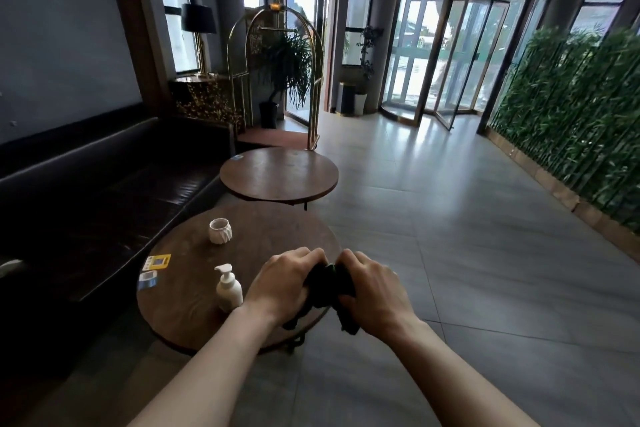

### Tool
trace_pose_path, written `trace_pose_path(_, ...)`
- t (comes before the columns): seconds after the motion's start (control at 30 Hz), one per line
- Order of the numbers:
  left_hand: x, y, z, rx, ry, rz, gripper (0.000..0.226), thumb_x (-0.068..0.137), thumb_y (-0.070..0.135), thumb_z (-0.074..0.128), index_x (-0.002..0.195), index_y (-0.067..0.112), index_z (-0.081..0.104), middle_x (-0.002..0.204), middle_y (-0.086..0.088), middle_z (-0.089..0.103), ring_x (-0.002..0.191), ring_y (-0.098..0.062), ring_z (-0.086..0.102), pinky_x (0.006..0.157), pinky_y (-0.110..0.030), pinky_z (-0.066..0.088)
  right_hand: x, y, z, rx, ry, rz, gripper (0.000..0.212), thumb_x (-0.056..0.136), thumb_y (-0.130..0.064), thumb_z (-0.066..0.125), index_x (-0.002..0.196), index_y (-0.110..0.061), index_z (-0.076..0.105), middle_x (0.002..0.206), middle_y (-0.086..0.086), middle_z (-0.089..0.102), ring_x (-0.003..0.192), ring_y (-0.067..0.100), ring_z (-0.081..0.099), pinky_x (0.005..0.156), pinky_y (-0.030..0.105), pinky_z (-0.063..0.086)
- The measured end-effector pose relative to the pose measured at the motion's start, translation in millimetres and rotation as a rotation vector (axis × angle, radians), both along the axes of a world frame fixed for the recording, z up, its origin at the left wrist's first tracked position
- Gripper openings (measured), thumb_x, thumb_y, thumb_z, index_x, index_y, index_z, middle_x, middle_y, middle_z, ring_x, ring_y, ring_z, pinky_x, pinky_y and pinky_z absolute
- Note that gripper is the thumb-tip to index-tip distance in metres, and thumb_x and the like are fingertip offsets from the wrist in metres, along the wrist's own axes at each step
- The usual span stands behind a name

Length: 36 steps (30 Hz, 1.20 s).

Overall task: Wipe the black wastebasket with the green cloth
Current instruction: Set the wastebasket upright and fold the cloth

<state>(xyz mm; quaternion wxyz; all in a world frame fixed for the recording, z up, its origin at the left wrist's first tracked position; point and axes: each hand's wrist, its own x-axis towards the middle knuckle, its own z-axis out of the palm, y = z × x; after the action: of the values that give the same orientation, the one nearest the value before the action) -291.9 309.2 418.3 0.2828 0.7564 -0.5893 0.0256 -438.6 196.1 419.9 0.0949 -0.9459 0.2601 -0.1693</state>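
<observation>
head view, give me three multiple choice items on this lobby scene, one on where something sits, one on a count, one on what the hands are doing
1. Where does the white pump bottle stand?
A. on the near round table
B. on the far round table
C. on the floor

2. How many round wooden tables show?
A. one
B. two
C. four

3. What is the state of the hands?
A. both hang open, holding nothing
B. only the right hand holds the cloth
C. both hands grip the green cloth

Key:
1 A, the bottle stands on the near round table, just left of the left hand.
2 B, the near one and the far round table beyond it.
3 C, the left hand and right hand curl round the bunched green cloth between them.
</observation>
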Motion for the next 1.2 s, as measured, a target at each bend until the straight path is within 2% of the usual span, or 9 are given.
trace_pose_path(0.23,101,-64,-2,-0.036,0.067,0.005,0.022,0.082,0.025,0.062,0.103,0.032,0.058,0.093,0.008,0.064,0.085,-0.021,0.065,0.072,-0.038,0.054,102,-61,11,-0.064,0.041,-0.014,0.038,0.087,-0.039,0.074,0.111,-0.023,0.048,0.106,-0.001,0.063,0.091,0.028,0.065,0.075,0.043,0.055)
trace_pose_path(0.5,176,-125,-54,0.034,0.136,0.047,0.032,0.079,0.012,0.064,0.103,0.033,0.056,0.092,0.010,0.064,0.088,-0.021,0.065,0.075,-0.040,0.055,177,-124,-38,-0.024,0.084,0.004,0.036,0.089,-0.035,0.074,0.113,-0.023,0.050,0.106,-0.002,0.061,0.092,0.024,0.063,0.074,0.040,0.055)
trace_pose_path(0.77,236,-221,-141,0.181,0.188,0.158,0.041,0.074,0.009,0.062,0.103,0.035,0.053,0.095,0.012,0.063,0.091,-0.021,0.065,0.074,-0.038,0.055,248,-226,-137,0.064,0.145,0.035,0.035,0.090,-0.032,0.072,0.118,-0.026,0.052,0.110,-0.007,0.059,0.097,0.020,0.062,0.070,0.037,0.053)
trace_pose_path(0.9,265,-277,-194,0.252,0.201,0.237,0.039,0.075,0.010,0.061,0.104,0.035,0.053,0.097,0.012,0.062,0.094,-0.019,0.064,0.074,-0.039,0.055,283,-284,-197,0.085,0.188,0.096,0.029,0.092,-0.028,0.070,0.117,-0.025,0.056,0.105,-0.006,0.060,0.091,0.020,0.063,0.062,0.033,0.048)
trace_pose_path(0.97,279,-305,-226,0.304,0.210,0.280,0.036,0.076,0.011,0.062,0.102,0.035,0.053,0.096,0.012,0.062,0.094,-0.018,0.064,0.073,-0.037,0.053,300,-312,-232,0.065,0.216,0.131,0.030,0.085,-0.023,0.077,0.112,-0.022,0.062,0.098,-0.004,0.063,0.083,0.021,0.065,0.056,0.032,0.048)
trace_pose_path(1.1,301,-338,-295,0.403,0.196,0.379,0.031,0.081,0.014,0.065,0.100,0.036,0.052,0.096,0.014,0.061,0.095,-0.014,0.061,0.073,-0.028,0.044,329,-348,-299,0.072,0.264,0.190,0.036,0.073,-0.024,0.090,0.102,-0.020,0.068,0.089,-0.004,0.066,0.073,0.018,0.065,0.051,0.030,0.053)
trace_pose_path(1.2,314,-350,-343,0.476,0.181,0.434,0.030,0.085,0.014,0.063,0.105,0.035,0.052,0.100,0.014,0.062,0.098,-0.013,0.062,0.080,-0.030,0.050,344,-365,-350,0.092,0.280,0.216,0.040,0.069,-0.020,0.091,0.103,-0.020,0.070,0.091,-0.003,0.067,0.075,0.018,0.066,0.053,0.029,0.055)
